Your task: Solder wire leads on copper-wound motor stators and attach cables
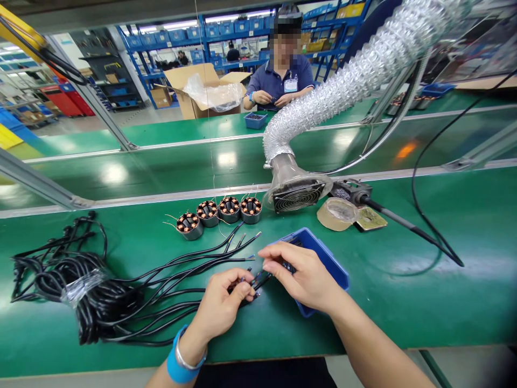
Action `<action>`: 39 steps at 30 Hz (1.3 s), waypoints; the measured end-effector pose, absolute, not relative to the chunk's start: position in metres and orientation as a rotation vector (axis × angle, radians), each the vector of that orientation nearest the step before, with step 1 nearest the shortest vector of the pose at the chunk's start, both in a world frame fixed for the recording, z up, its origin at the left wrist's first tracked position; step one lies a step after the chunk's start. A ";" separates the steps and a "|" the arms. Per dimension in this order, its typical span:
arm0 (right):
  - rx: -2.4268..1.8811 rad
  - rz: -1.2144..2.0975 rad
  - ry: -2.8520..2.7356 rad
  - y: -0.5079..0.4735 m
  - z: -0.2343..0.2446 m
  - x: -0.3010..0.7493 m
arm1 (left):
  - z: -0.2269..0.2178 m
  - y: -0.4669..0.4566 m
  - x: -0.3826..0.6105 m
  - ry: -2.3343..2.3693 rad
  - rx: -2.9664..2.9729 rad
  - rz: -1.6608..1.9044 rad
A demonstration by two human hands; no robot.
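My left hand (226,304) is closed in a pinch on the end of a black cable (183,293) near the front of the green bench (404,280). My right hand (301,275) pinches a small dark part against that cable end, just over a blue tray (323,253). The cable belongs to a bundle of black cables (76,285) lying at the left, tied with clear wrap. Behind my hands stands a row of several round stator coils with copper windings (220,213).
A silver flexible duct with a fan grille (299,196) hangs over the bench. A soldering iron (404,223) and its stand lie at the right, beside a tape roll (337,213). Across the conveyor a person in a blue shirt (280,81) works beside a cardboard box (202,89).
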State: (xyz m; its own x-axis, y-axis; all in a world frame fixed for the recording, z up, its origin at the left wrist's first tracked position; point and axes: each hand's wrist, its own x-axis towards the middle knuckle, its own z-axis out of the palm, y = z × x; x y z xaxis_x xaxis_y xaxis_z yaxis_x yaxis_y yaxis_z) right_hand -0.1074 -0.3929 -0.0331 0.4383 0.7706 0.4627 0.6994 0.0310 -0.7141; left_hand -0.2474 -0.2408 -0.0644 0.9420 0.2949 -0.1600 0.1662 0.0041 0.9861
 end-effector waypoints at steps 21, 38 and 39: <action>-1.567 0.314 -1.122 -0.380 -0.040 -0.124 | -0.066 -0.242 -0.247 0.362 1.465 0.199; -2.523 0.488 -1.397 -0.415 -0.029 -0.070 | -0.059 -0.232 -0.246 0.306 1.997 0.053; -2.564 0.471 -1.420 -0.410 -0.033 -0.073 | -0.061 -0.230 -0.246 0.342 1.929 0.077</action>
State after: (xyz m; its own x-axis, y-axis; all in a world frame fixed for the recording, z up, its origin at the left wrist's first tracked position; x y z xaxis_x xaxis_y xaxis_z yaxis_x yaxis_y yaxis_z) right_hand -0.0728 -0.4105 -0.0335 0.4961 0.8473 -0.1897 0.7926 -0.5312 -0.2993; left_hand -0.2463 -0.2299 -0.0613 0.9559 0.2731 -0.1085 0.2009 -0.3376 0.9196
